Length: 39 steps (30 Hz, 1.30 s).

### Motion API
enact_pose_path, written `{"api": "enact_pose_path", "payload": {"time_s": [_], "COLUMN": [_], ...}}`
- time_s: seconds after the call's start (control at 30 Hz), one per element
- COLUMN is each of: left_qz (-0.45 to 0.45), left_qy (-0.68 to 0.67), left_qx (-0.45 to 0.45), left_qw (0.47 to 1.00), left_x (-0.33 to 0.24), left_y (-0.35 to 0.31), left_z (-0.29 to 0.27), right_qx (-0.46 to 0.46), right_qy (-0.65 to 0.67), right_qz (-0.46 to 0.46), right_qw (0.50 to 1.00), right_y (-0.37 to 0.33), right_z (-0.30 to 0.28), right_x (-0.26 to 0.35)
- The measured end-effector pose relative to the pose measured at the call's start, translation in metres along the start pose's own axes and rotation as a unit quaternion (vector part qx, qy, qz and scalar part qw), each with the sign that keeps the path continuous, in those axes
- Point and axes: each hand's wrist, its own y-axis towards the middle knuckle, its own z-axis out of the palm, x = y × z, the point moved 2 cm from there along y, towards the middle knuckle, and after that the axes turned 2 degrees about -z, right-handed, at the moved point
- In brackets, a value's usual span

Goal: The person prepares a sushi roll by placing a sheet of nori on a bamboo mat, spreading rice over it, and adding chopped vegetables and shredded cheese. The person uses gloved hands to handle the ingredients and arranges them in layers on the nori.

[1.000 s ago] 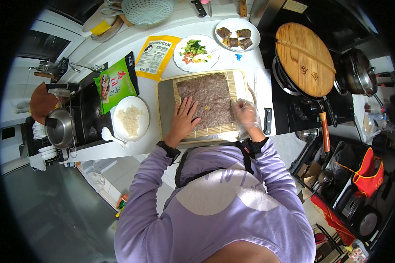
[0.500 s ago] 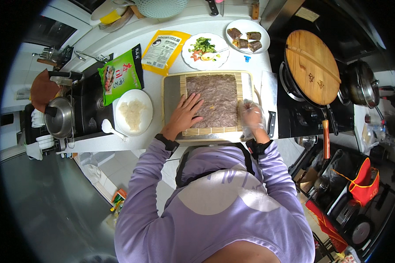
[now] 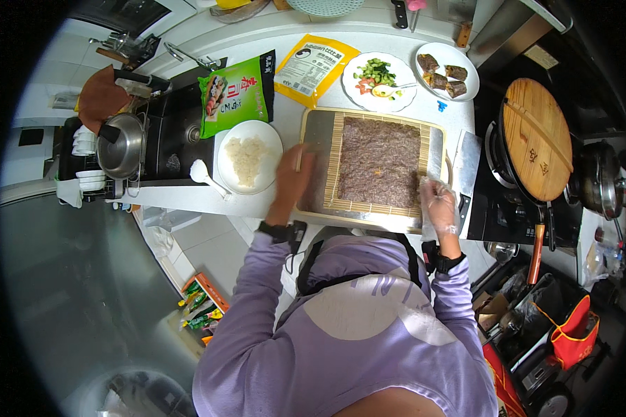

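Observation:
A dark sheet of nori (image 3: 379, 156) lies flat on a bamboo rolling mat (image 3: 332, 174), with a small orange bit near its middle. The mat rests on a cutting board (image 3: 316, 167) with a pale rim. My left hand (image 3: 293, 182), bare and smeared by motion, hovers between the board's left edge and a white plate (image 3: 275, 132) of cooked rice (image 3: 245, 160). At the mat's right edge is my right hand (image 3: 439, 205) in a clear plastic glove, fingers loosely bent and nothing visible in them.
A white rice paddle (image 3: 207, 177) lies left of the rice. Behind stand a green package (image 3: 236, 97), a yellow packet (image 3: 313, 69), a plate of chopped vegetables (image 3: 389, 97) with a spoon, and a plate of rolls (image 3: 442, 48). A knife (image 3: 468, 163) and a lidded wok (image 3: 535, 139) are at right.
My left hand has lifted off the nori and moved left toward the rice plate. My right hand stays at the mat's right edge, its fingers less curled. The whole view has shifted.

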Motion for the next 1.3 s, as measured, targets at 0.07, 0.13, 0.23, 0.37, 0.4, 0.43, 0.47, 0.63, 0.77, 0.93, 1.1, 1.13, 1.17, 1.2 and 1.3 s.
{"api": "enact_pose_path", "payload": {"time_s": [0.07,0.13,0.23,0.37,0.4,0.43,0.47,0.63,0.77,0.93,1.1,1.13,1.17,1.2,1.3], "left_qz": [-0.109,-0.146,-0.368,-0.466,-0.457,-0.448,-0.443,-0.464,-0.486,-0.442,-0.414,-0.403,-0.388,-0.401,-0.35], "left_qy": [0.006,0.013,0.078,-0.142,-0.225,-0.277,-0.341,-0.297,-0.343,-0.402,-0.409,-0.408,-0.41,-0.388,-0.38], "left_qx": [-0.115,-0.209,-0.289,-0.247,-0.243,-0.201,-0.173,-0.133,-0.116,-0.109,-0.067,-0.036,-0.003,0.007,0.101], "left_qw": [0.987,0.967,0.88,0.837,0.826,0.826,0.81,0.824,0.795,0.794,0.81,0.818,0.826,0.829,0.85], "left_x": [0.042,0.083,0.142,0.187,0.193,0.198,0.201,0.206,0.195,0.146,0.074,0.061,0.048,0.036,-0.003], "left_y": [-0.011,-0.031,-0.063,-0.086,-0.086,-0.083,-0.079,-0.068,-0.063,-0.065,-0.052,-0.044,-0.037,-0.031,-0.016], "left_z": [-0.04,-0.079,-0.12,-0.123,-0.119,-0.117,-0.114,-0.106,-0.108,-0.111,-0.105,-0.101,-0.096,-0.088,-0.061], "right_qx": [0.011,0.035,-0.004,-0.082,-0.082,-0.101,-0.1,-0.164,-0.166,-0.197,-0.19,-0.182,-0.18,-0.189,-0.21], "right_qy": [0.042,0.081,0.039,-0.089,-0.114,-0.117,-0.107,-0.105,-0.142,-0.249,-0.357,-0.371,-0.375,-0.353,-0.292], "right_qz": [0.001,0.064,0.023,0.0,0.013,-0.003,0.038,0.054,0.029,0.055,0.091,0.1,0.124,0.096,0.022], "right_qw": [0.999,0.994,0.999,0.993,0.99,0.988,0.988,0.979,0.975,0.947,0.91,0.905,0.901,0.911,0.933], "right_y": [-0.002,-0.007,-0.015,-0.02,-0.021,-0.024,-0.025,-0.034,-0.043,-0.047,-0.029,-0.026,-0.024,-0.022,-0.022], "right_z": [-0.007,-0.014,-0.027,-0.052,-0.058,-0.064,-0.068,-0.082,-0.085,-0.093,-0.085,-0.082,-0.08,-0.078,-0.079], "right_x": [-0.003,-0.004,0.001,-0.008,-0.014,-0.019,-0.027,-0.052,-0.05,-0.033,-0.019,-0.016,-0.013,-0.008,0.016]}}
